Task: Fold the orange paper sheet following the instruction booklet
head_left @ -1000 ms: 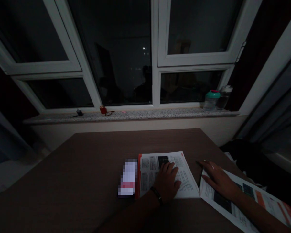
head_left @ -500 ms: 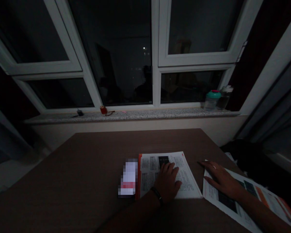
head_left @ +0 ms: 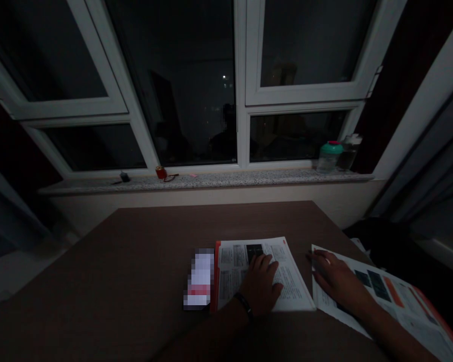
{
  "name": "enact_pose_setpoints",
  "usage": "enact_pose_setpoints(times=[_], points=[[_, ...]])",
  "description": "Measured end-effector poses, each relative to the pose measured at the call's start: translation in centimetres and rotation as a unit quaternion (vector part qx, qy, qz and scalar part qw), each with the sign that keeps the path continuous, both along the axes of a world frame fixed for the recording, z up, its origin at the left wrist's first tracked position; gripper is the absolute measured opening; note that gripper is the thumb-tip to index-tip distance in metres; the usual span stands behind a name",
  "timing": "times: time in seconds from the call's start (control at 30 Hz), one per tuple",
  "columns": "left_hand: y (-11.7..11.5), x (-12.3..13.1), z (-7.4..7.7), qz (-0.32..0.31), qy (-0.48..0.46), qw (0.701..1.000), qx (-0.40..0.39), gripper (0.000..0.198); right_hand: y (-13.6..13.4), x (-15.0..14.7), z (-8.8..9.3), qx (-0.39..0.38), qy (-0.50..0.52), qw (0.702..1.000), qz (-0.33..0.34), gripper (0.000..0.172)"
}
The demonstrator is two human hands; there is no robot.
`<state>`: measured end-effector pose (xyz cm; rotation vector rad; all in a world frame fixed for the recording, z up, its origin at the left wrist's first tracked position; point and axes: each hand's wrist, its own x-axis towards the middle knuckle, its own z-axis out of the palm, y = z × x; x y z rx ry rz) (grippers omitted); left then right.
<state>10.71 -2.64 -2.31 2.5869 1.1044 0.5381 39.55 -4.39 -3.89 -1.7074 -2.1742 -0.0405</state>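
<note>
My left hand (head_left: 262, 282) lies flat with fingers spread on the printed page of an open book (head_left: 292, 281) with an orange-red edge. A dark band circles that wrist. My right hand (head_left: 335, 279) rests over a second printed booklet (head_left: 394, 306), which lies at a slant on the right. Its fingers are bent around what looks like a slim dark pen (head_left: 309, 255), whose end pokes out past the fingertips; most of it is hidden. Against the left side of the book lies a phone (head_left: 200, 279), its lit screen blurred into blocks.
The brown table (head_left: 117, 266) reaches toward a speckled stone sill (head_left: 219, 179) under dark windows. On the sill stand a green-lidded bottle (head_left: 330, 157), a clear bottle (head_left: 349, 153), a small red jar (head_left: 160, 172) and a small dark bottle (head_left: 124, 176). Dark cloth (head_left: 381, 241) lies beyond the right edge.
The right-hand booklet has shifted left and slightly away from me, its corner now nearer the book. My right hand has moved slightly left, its fingers more bent. My left hand stays put.
</note>
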Motion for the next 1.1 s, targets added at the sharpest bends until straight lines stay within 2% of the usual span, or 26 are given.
enact_pose_setpoints(times=[0.1, 0.3, 0.53, 0.7, 0.87, 0.97, 1.1], points=[[0.0, 0.0, 0.0, 0.0, 0.003, 1.0, 0.003, 0.052, -0.8, -1.7, -0.1, -0.01, 0.021, 0.999, -0.032, 0.036], [0.0, 0.0, -0.2, 0.003, 0.008, 1.0, 0.007, 0.051, -1.8, -2.0, -0.7, -0.047, 0.079, 0.996, 0.006, 0.048], [0.0, 0.0, -0.2, -0.001, -0.002, 1.0, 0.006, 0.053, -0.8, -2.1, -0.9, -0.049, 0.126, 0.99, 0.026, 0.04], [0.0, -0.1, -0.2, 0.001, -0.007, 1.0, 0.0, 0.053, 0.1, -2.3, 0.0, -0.035, 0.163, 0.986, 0.005, 0.032], [0.1, -0.2, 0.0, -0.002, -0.038, 0.999, -0.005, 0.048, 1.3, -2.5, 1.1, 0.006, 0.223, 0.975, -0.018, 0.033], [0.1, -0.2, 0.1, 0.009, -0.078, 0.997, -0.016, 0.042, 1.9, -3.9, 2.2, 0.014, 0.257, 0.966, -0.019, 0.034], [0.2, -0.4, 0.7, 0.018, -0.153, 0.987, -0.037, 0.033, 2.8, -7.5, 3.6, -0.006, 0.307, 0.952, 0.015, 0.035]])
